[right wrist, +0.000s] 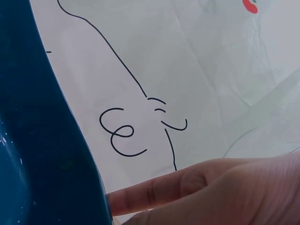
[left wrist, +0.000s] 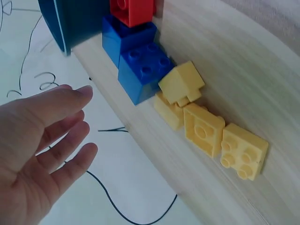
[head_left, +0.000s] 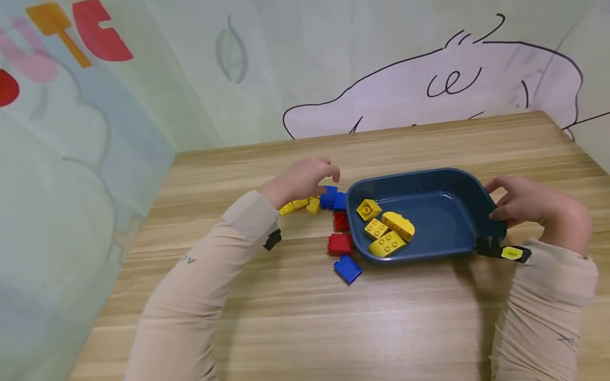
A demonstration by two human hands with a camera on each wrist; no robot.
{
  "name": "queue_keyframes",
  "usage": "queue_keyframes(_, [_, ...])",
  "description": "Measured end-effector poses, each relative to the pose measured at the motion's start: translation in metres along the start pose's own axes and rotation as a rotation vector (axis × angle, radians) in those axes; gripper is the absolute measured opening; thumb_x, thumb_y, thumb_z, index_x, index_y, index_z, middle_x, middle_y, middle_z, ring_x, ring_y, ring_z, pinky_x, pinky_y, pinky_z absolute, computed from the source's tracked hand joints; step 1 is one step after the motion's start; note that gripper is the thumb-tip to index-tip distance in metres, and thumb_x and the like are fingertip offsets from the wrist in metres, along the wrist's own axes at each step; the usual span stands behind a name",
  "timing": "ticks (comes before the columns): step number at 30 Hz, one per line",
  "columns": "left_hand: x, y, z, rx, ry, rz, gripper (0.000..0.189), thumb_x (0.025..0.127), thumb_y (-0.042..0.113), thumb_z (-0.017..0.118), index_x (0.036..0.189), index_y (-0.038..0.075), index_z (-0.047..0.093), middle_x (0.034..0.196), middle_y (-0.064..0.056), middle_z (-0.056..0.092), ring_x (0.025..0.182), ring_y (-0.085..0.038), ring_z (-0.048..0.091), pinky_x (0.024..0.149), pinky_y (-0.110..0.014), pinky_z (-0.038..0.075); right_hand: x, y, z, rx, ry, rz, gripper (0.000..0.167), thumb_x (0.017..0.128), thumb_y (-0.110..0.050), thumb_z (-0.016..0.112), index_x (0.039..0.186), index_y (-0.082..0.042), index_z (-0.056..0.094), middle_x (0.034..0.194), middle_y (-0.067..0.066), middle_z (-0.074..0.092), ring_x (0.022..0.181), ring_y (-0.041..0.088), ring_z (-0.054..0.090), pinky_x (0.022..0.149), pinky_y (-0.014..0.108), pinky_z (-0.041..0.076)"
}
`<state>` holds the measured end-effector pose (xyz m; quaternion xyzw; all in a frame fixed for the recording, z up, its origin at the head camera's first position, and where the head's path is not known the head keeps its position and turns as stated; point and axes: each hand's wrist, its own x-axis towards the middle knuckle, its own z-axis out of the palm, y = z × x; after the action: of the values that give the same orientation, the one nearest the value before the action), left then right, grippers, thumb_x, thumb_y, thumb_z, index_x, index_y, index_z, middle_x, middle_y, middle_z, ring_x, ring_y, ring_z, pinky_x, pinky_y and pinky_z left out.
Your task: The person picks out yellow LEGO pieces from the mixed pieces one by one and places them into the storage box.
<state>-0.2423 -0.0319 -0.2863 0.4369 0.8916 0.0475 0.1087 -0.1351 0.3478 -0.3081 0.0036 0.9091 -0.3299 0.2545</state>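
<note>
The tray (head_left: pixel 438 217) at the right grip (head_left: pixel 531 203) is plain dark blue; the four bricks (head_left: pixel 397 226) inside it, toward the left grip (head_left: pixel 302 179), are yellow. Beside the left grip lie four more yellow bricks (left wrist: pixel 204 130) and a pair of blue bricks (left wrist: pixel 144 70). To the left grip's near right are two red bricks (head_left: pixel 340 244) and a lone blue brick (head_left: pixel 348 270). Under both grips the desk (head_left: pixel 295 328) is light brown, with streaky wood grain. Beyond them, the pale green backdrop (head_left: pixel 190 69) carries a lilac figure (head_left: pixel 391 98) outlined in black.

A big orange "T" (head_left: pixel 62 34) can be read on the wall (head_left: pixel 181 79), plus probably a red "E" (head_left: pixel 97 34); the yellow wrist label (head_left: pixel 512 253) is way too blurry tbh.
</note>
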Motion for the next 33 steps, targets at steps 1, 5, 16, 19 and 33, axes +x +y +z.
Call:
queue_keyframes(1, [0.0,-0.002,0.0,-0.006,0.008,-0.004,0.026,0.083,0.002,0.068,0.107,0.005,0.063,0.109,-0.012,0.059,0.101,-0.025,0.055,0.091,-0.033,0.044,0.0,-0.001,0.0,-0.001,-0.001,-0.003,0.054,0.086,-0.001,0.053,0.129,0.014,0.024,0.105,0.033,0.056,0.081,0.028,0.063,0.073,0.047,0.051])
queue_keyframes(5, [0.002,-0.01,0.001,-0.02,0.026,-0.024,0.026,0.082,0.0,0.068,0.107,0.005,0.063,0.11,-0.013,0.06,0.102,-0.026,0.054,0.091,-0.033,0.044,-0.002,-0.003,0.0,0.007,-0.001,-0.007,0.053,0.086,0.001,0.053,0.129,0.015,0.024,0.103,0.032,0.057,0.081,0.029,0.063,0.073,0.045,0.051])
queue_keyframes(16, [0.01,-0.026,0.015,-0.067,-0.055,-0.14,0.026,0.084,0.001,0.066,0.109,0.005,0.062,0.114,-0.013,0.058,0.105,-0.026,0.052,0.092,-0.033,0.044,-0.003,-0.002,-0.001,0.02,-0.007,-0.027,0.052,0.086,0.003,0.052,0.129,0.014,0.025,0.103,0.03,0.057,0.082,0.03,0.064,0.073,0.044,0.05])
queue_keyframes(19, [0.012,-0.029,0.021,-0.076,-0.075,-0.16,0.026,0.084,0.001,0.066,0.109,0.006,0.063,0.115,-0.012,0.059,0.106,-0.026,0.052,0.092,-0.034,0.044,-0.002,-0.001,0.0,0.026,-0.003,-0.04,0.051,0.086,0.004,0.052,0.128,0.014,0.026,0.101,0.028,0.059,0.082,0.03,0.063,0.073,0.045,0.051])
queue_keyframes(33, [0.027,-0.034,0.035,-0.088,-0.159,-0.215,0.026,0.087,0.004,0.063,0.113,0.004,0.062,0.117,-0.014,0.06,0.106,-0.027,0.053,0.094,-0.036,0.043,-0.002,-0.001,-0.001,0.022,0.012,-0.062,0.05,0.085,0.004,0.053,0.127,0.014,0.028,0.099,0.026,0.06,0.081,0.03,0.064,0.074,0.045,0.051])
